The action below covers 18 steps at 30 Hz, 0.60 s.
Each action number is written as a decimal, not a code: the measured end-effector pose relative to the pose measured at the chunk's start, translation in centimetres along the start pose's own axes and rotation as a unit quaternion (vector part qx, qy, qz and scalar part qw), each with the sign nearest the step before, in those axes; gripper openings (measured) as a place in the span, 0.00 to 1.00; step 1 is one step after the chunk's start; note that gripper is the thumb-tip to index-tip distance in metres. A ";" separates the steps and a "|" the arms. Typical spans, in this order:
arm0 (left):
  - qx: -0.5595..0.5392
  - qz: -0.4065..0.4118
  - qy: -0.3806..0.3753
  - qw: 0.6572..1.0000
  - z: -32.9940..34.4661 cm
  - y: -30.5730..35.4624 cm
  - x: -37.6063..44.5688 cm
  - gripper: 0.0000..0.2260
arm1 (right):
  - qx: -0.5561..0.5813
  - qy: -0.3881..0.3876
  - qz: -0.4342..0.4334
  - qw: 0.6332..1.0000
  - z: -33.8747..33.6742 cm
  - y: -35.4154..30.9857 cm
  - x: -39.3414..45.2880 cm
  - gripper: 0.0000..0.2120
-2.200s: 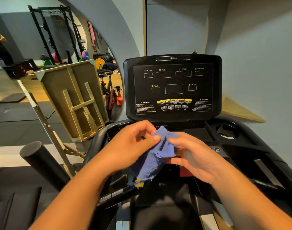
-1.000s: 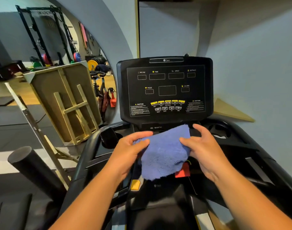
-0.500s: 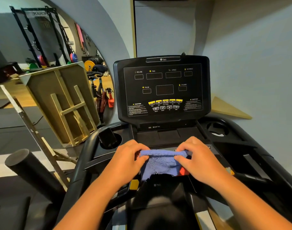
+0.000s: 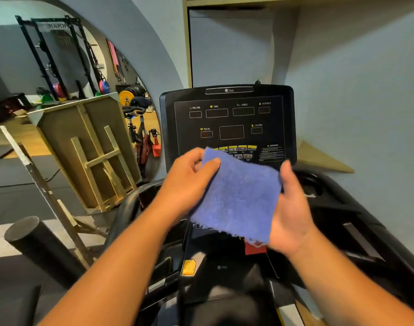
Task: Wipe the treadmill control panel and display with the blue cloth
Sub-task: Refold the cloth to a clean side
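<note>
Two hands held the blue cloth (image 4: 236, 196) spread flat just below the control panel (image 4: 228, 123): the left hand (image 4: 189, 182) pinched its upper left corner, the right hand (image 4: 288, 205) cupped its right edge. Half a second earlier it was bunched lower, over the console tray.

cloth (image 4: 236, 198) before control panel (image 4: 228, 123)

A wooden board (image 4: 88, 147) leans on a metal frame at the left, beside a black roller (image 4: 36, 243). Behind stand a weight rack (image 4: 57, 60) and an exercise bike (image 4: 140, 128).
</note>
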<state>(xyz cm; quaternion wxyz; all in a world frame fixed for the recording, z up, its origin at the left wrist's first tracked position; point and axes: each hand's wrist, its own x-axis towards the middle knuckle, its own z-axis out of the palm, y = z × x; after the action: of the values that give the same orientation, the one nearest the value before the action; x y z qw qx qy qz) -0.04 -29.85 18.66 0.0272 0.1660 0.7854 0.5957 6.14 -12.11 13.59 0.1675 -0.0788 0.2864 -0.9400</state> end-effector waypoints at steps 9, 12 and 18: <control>-0.057 -0.096 -0.061 0.992 1.4 -5.4 -0.2 0.09 | -0.029 0.122 0.011 0.992 -1.4 0.4 -1.5 0.23; -0.092 -0.062 -0.080 0.991 1.4 -3.4 1.2 0.10 | -0.047 0.121 -0.046 0.991 -1.1 -2.1 -1.4 0.22; 0.004 -0.119 -0.037 0.992 1.7 -9.6 1.7 0.07 | -0.044 0.208 0.018 0.977 -6.6 1.3 -1.9 0.30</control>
<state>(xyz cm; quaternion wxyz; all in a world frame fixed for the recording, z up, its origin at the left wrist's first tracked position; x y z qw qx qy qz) -3.39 -30.03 9.37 0.1261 0.0934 0.8006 0.5783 6.63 -9.01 7.32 0.1178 0.1162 0.3576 -0.9191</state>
